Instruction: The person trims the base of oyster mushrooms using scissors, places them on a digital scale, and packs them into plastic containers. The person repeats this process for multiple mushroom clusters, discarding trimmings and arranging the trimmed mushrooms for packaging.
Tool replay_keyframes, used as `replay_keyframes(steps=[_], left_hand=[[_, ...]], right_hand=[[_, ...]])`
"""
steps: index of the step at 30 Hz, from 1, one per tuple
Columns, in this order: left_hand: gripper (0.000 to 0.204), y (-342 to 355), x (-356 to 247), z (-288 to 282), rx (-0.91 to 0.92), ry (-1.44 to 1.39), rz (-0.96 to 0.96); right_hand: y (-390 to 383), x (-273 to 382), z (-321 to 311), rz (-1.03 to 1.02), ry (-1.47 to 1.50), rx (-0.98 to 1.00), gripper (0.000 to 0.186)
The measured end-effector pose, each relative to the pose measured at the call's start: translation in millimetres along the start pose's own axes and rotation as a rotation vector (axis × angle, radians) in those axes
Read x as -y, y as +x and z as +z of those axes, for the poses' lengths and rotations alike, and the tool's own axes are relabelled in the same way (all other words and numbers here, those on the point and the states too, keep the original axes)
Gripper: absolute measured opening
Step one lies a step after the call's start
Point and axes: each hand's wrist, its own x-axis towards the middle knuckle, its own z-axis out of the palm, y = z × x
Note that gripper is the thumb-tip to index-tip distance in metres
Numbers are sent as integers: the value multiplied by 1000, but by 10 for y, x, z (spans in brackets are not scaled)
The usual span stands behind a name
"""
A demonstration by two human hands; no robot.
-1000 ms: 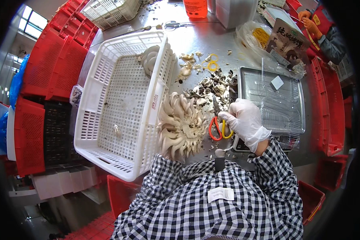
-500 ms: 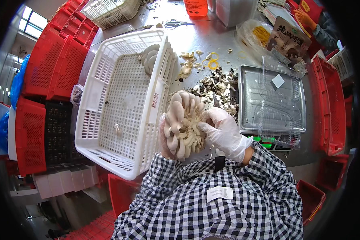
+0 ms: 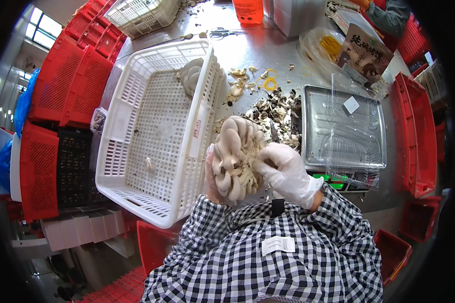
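A grey-white oyster mushroom cluster [image 3: 231, 144] hangs in front of me, its caps to the left and its pale stem side to the right. My gloved left hand [image 3: 212, 181] is wrapped round its left side, the fingers mostly hidden behind it. With bent, closed fingers, my gloved right hand [image 3: 289, 174] grips at the stem side; its fingertips are partly hidden. Left of the cluster stands a white plastic crate [image 3: 191, 151], holding another mushroom cluster [image 3: 191, 76] in its far right corner and a small loose piece [image 3: 149, 162].
Mushroom trimmings [image 3: 275, 108] lie beyond my hands, with yellow rubber bands [image 3: 270, 81] nearby. On the right, a clear plastic tray [image 3: 356, 144] overlaps a metal-topped scale [image 3: 316, 131]. Scissors [image 3: 222, 33] and an orange-red container [image 3: 248, 10] are farther back. Another person's sleeve [image 3: 389, 17] shows far right.
The cluster has turned a little and shifted slightly right in my left hand. My right hand has moved slightly lower, still at the stem side. At far right, the other person's arm has moved.
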Motion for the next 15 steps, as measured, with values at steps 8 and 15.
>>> replay_keyframes(steps=[8, 15], left_hand=[[63, 11, 85, -248, 57, 224, 175], [65, -1, 64, -259, 60, 272, 216]], right_hand=[[-34, -84, -402, 6, -745, 40, 23], [51, 111, -135, 14, -249, 4, 31]])
